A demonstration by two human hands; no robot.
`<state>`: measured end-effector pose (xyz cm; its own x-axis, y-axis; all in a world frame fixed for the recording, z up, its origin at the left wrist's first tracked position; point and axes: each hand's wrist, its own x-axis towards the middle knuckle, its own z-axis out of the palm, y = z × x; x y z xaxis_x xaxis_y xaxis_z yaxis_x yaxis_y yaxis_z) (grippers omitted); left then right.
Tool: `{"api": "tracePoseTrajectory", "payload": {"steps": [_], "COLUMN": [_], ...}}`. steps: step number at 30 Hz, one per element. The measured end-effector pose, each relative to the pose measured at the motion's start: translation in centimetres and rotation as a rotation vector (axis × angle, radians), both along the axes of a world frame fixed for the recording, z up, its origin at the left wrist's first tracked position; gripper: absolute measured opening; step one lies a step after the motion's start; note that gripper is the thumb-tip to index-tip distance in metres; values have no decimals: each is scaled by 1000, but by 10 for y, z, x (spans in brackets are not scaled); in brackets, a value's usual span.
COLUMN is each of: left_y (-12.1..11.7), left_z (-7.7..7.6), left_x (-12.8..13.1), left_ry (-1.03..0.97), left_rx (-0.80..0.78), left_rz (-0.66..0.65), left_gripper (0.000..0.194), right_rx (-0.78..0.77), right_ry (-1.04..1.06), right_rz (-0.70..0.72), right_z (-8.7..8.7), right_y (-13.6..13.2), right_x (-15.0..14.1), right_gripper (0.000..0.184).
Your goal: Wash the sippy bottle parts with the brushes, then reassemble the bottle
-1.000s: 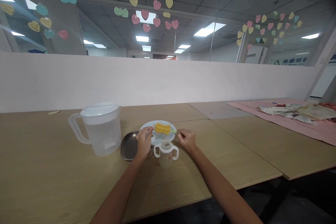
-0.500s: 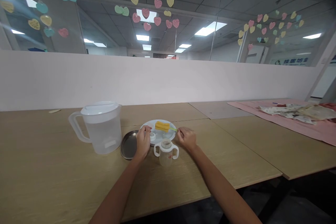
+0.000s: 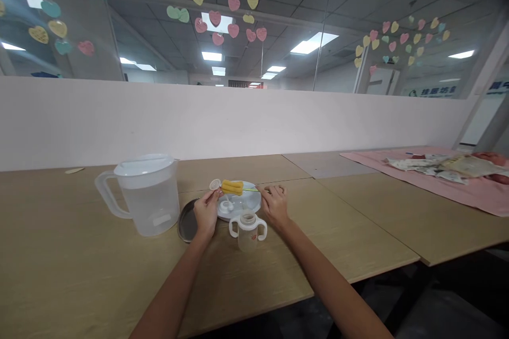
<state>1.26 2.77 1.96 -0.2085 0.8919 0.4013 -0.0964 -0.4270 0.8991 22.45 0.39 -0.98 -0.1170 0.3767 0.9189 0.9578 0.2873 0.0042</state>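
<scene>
So the right hand [image 3: 274,205] looks pinched on the thin green stem of a yellow sponge bottle brush [image 3: 232,187], lying sideways above the white plate [image 3: 249,205], sponge end nearer the left hand [image 3: 207,213], which grips a small white round cap [image 3: 215,184]

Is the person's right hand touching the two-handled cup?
Apart. The head view shows bare tabletop between the right hand and the nearer handle of the two-handled cup.
</scene>
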Motion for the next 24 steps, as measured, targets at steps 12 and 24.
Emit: {"api": "tracePoseTrajectory", "payload": {"steps": [12,24], "left_y": [11,7], "left_z": [-5,0], "left_x": [0,1], "left_ry": [-409,-317], "left_rx": [-82,-67], "left_rz": [-97,-82], "left_gripper": [32,33], "right_rx": [89,20], "right_ry": [-34,-53], "right_rz": [59,152], "right_z": [3,-2], "right_y": [-11,-4], "right_x": [-6,5], "right_gripper": [37,32]}}
